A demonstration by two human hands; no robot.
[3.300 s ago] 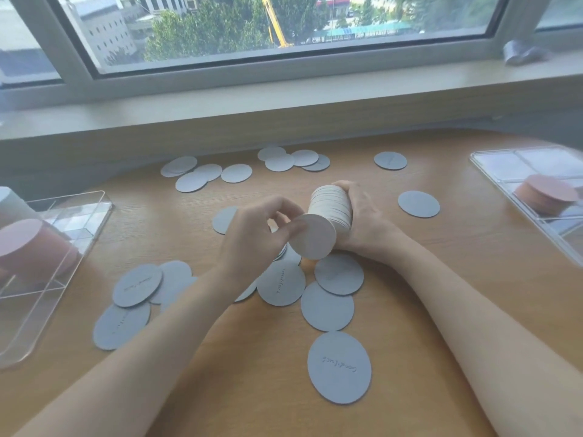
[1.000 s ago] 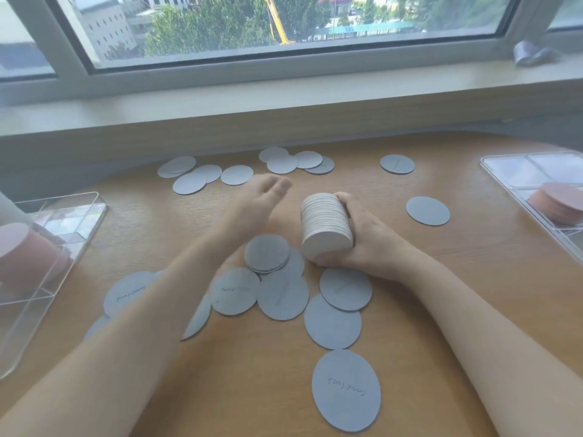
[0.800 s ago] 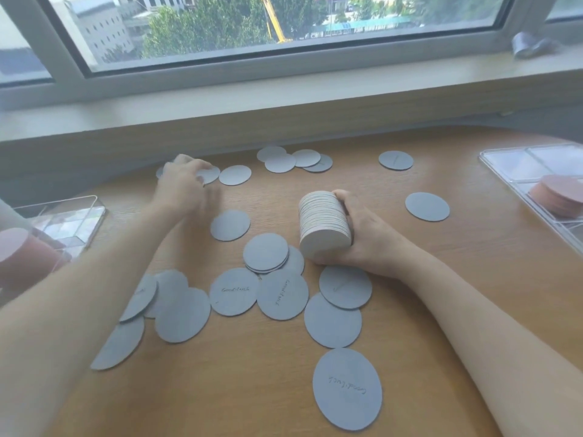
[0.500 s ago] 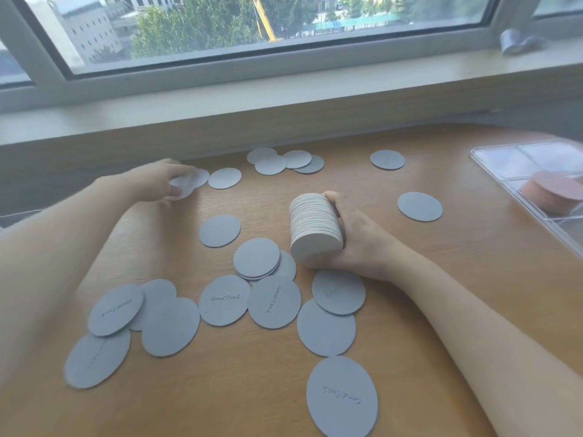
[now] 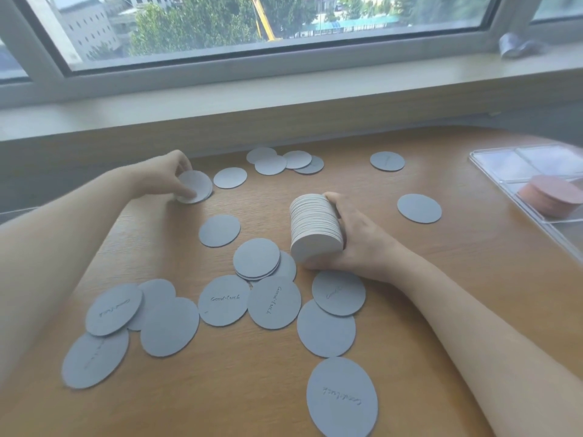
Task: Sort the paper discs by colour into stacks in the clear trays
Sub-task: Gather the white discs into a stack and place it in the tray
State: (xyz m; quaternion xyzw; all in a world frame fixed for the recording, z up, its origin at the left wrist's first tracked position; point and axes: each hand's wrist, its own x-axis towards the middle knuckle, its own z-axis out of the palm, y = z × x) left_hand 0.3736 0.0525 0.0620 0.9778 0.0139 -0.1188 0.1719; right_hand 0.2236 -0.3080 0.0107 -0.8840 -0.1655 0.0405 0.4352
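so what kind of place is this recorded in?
Probably an office or study room several floors up, not a workshop: a rounded wooden desk pushed against a wide window, with treetops, a crane and neighbouring buildings seen from above outside.

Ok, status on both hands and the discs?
Left hand pinching few grey discs. Right hand gripping grey stack. Many loose discs remain. Nothing blocking.

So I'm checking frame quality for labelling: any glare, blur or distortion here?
Head view: soft daylight from the window, no harsh glare; wide-angle bending curves the sill and table edge; the left hand and nearby discs are slightly soft; the "Good luck" disc is legible.
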